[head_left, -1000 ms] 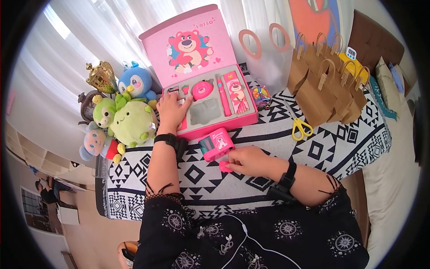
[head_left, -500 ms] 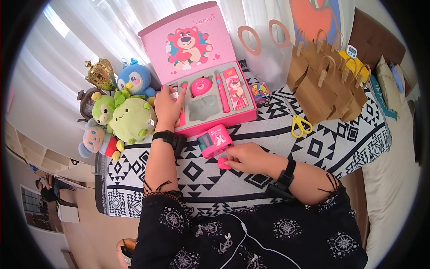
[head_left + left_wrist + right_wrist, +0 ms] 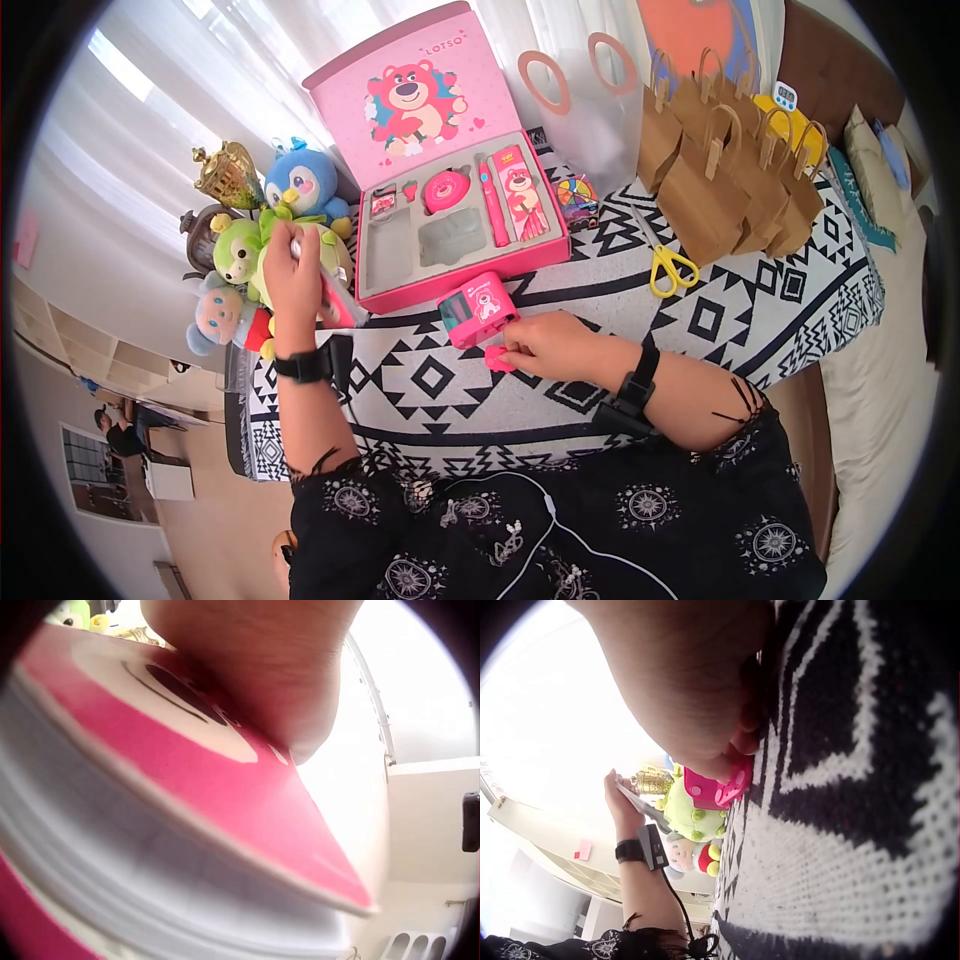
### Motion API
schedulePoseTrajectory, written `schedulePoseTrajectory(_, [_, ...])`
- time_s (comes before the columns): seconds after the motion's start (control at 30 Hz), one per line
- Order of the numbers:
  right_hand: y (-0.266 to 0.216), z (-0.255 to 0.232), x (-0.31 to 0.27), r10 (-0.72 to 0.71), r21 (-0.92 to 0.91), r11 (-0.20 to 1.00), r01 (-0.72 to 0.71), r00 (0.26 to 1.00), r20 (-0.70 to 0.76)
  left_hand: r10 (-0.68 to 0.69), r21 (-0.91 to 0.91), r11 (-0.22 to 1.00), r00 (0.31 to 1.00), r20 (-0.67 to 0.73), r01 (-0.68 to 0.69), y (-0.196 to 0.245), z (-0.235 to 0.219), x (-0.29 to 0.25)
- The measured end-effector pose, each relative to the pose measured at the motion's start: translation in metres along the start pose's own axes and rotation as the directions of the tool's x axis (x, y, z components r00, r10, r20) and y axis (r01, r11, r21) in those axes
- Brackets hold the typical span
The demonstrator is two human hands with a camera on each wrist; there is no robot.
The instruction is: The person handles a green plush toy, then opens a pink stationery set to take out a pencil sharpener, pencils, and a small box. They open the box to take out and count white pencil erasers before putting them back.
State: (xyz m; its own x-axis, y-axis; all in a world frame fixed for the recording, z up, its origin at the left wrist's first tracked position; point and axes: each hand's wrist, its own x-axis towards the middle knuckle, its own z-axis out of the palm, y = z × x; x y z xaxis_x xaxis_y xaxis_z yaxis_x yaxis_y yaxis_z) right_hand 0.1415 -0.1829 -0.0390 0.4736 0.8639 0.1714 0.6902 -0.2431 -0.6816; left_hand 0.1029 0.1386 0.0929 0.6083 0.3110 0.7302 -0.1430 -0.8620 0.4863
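In the head view, a pink notebook (image 3: 340, 303) was held by the left hand (image 3: 292, 285), with the fingers curled round it, in front of the stuffed toys (image 3: 237, 256) and to the left of the pink box (image 3: 480, 270). Half a second earlier, it was lying in the left hollow (image 3: 388, 255) of the box under this hand; now it has been lifted out, and the bottom of the hollow was shown. By this, one more piece of the set was judged to be outside, together with the pink sharpener (image 3: 488, 305), which was standing on the patterned cloth (image 3: 430, 378) near the front of the box. A small pink piece (image 3: 497, 358) beside the sharpener was pinched by the right hand (image 3: 555, 345), whose place was almost not changed. In the left wrist view, the notebook was seen very close, tilted and a little blurred, with its white pages below the cover; the left fingertips were hidden, so their grip could not be told from there. In the right wrist view, the pink plastic was touched by the bent right fingers, low over the cloth, and the left hand was seen raised behind.
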Motion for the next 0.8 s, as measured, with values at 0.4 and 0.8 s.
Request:
schedulePoseTrajectory(0.4, [0.0, 0.001, 0.0, 0.012, 0.013, 1.0, -0.012, 1.0, -0.005, -0.361, 0.407, 0.906, 0.717, 0.597, 0.118, -0.043, -0.032, -0.114])
schedulePoseTrajectory(0.8, [-0.002, -0.001, 0.0, 0.016, 0.025, 1.0, -0.016, 1.0, -0.007, 0.072, 0.132, 0.979, 0.868, 0.491, -0.155, 0.008, 0.004, -0.037])
